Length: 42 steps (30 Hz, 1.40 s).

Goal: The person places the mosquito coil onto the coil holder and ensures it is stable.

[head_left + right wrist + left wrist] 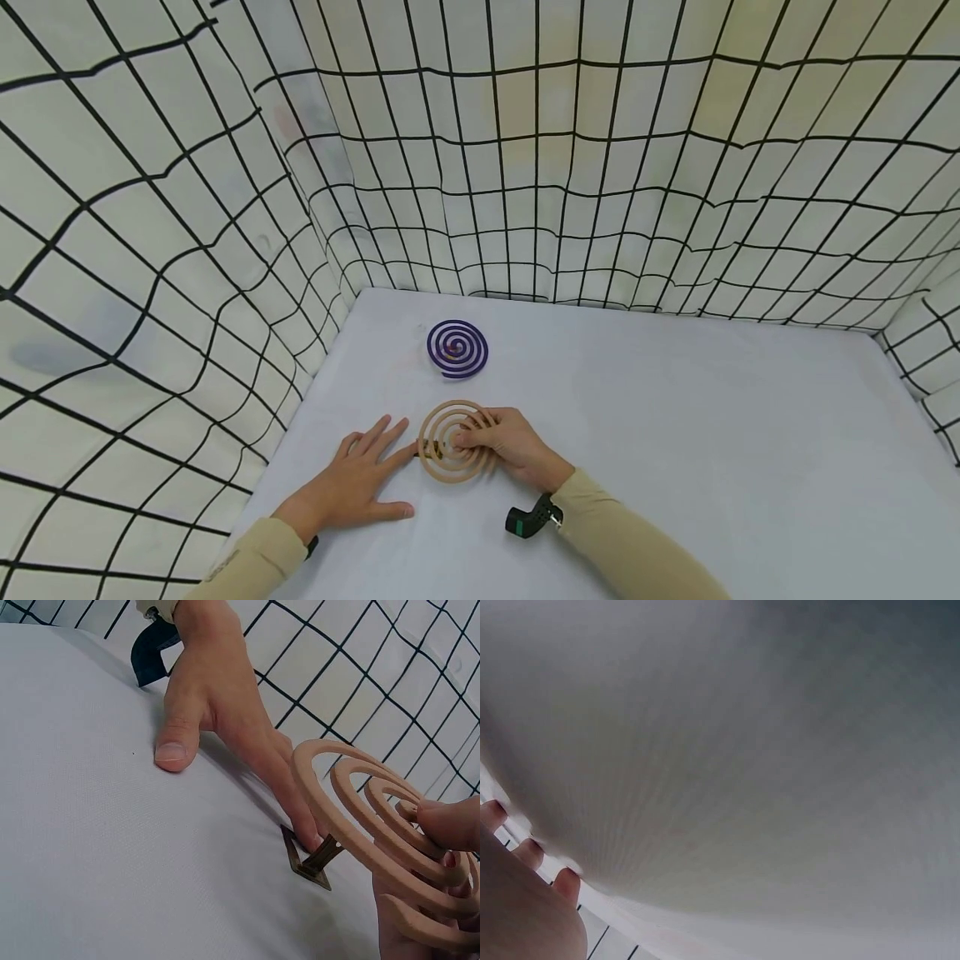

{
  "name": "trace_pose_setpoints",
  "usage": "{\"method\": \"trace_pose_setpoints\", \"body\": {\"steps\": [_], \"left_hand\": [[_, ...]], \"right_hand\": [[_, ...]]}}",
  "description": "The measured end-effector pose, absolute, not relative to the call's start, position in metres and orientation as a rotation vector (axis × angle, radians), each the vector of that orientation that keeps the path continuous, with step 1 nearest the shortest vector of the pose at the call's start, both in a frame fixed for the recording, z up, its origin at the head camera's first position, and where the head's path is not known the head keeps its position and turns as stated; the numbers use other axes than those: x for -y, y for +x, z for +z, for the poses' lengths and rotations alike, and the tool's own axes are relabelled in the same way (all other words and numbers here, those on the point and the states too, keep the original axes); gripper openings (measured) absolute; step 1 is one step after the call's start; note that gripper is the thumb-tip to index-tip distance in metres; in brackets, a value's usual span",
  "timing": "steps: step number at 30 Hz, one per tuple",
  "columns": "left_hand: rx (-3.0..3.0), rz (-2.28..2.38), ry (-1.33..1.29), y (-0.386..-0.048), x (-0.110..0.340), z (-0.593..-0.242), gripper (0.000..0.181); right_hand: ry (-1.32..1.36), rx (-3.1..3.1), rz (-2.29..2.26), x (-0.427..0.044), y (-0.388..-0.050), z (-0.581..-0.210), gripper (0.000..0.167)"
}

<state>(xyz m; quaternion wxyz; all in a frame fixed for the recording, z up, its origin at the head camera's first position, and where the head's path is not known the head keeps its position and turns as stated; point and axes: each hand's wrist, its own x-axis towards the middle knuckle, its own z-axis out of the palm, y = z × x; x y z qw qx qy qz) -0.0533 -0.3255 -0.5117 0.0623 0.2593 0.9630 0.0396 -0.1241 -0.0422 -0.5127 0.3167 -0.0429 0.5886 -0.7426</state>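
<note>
My right hand pinches a tan spiral mosquito coil near its centre, thumb on top, and holds it tilted above the table. In the right wrist view the same coil fills the right side. My left hand rests on the table with its fingers spread. Its index fingertip touches a small brass-coloured metal stand, which lies on the table with one strip bent upward. From the head view, the coil partly covers this stand. Farther back lies a purple mosquito coil, with a small reddish-orange spot near its centre.
A white cloth-covered table spreads out to the right. Black netting over white walls surrounds its back, left and right sides. Dark wrist-worn devices sit at both cuffs. The left wrist view shows mostly blurred pale surface.
</note>
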Motion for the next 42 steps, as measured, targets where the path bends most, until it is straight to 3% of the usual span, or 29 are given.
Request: {"method": "trace_pose_setpoints", "body": {"steps": [7, 19, 30, 42], "left_hand": [[-2.948, 0.124, 0.824, -0.052, 0.326, -0.512, 0.088], [-2.882, 0.158, 0.764, -0.053, 0.325, -0.51, 0.092], [-2.882, 0.165, 0.759, -0.052, 0.326, -0.507, 0.094], [-2.841, 0.163, 0.706, -0.054, 0.324, -0.509, 0.098]], "right_hand": [[-0.083, -1.542, -1.984, 0.052, -0.12, -0.514, 0.034], [-0.057, -1.487, -2.021, 0.064, -0.117, -0.517, 0.043], [-0.002, -1.53, -2.017, 0.075, -0.112, -0.518, 0.031], [0.069, -1.559, -2.001, 0.08, -0.111, -0.521, 0.043]]}}
